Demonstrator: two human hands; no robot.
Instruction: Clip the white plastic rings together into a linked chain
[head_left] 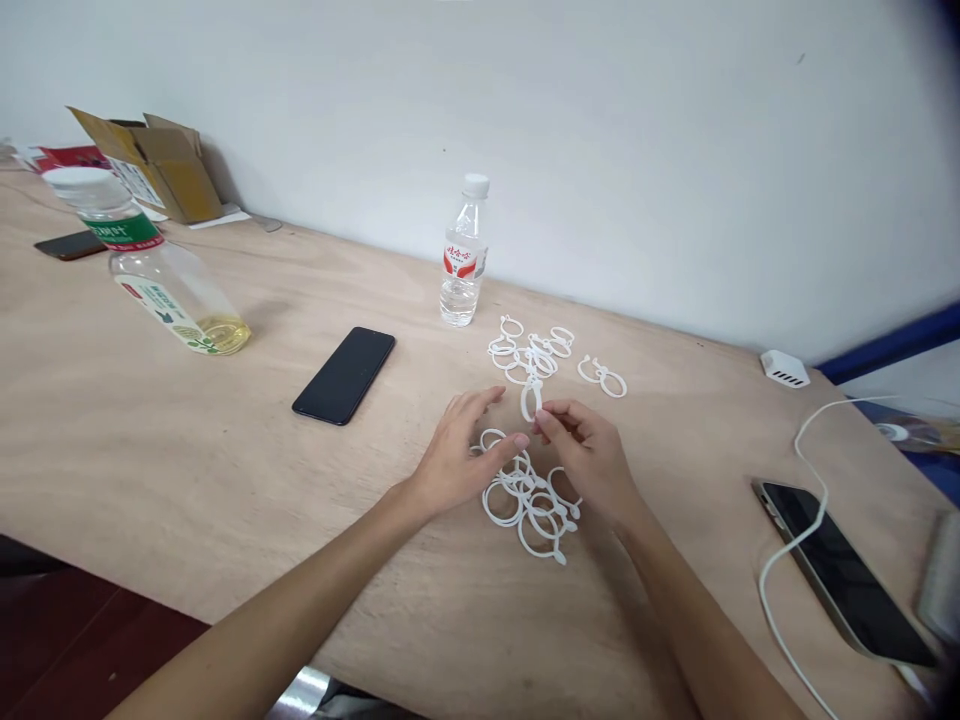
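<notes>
Between finger and thumb, my right hand (589,455) pinches a white plastic ring (531,400), held upright above the table. My left hand (461,450) is just left of it, thumb and fingers apart, with nothing in it. Below both hands lies a tangled pile of larger white rings (540,510), partly hidden by my hands. A second group of smaller white rings (541,358) lies beyond the held ring, and a pair of joined rings (613,384) sits to its right.
A water bottle (459,270) stands near the wall. Left are a black phone (345,375), a tilted-looking tea bottle (176,290) and a cardboard box (176,175). Right are another phone (847,570), a white cable (765,580) and a small white device (784,369).
</notes>
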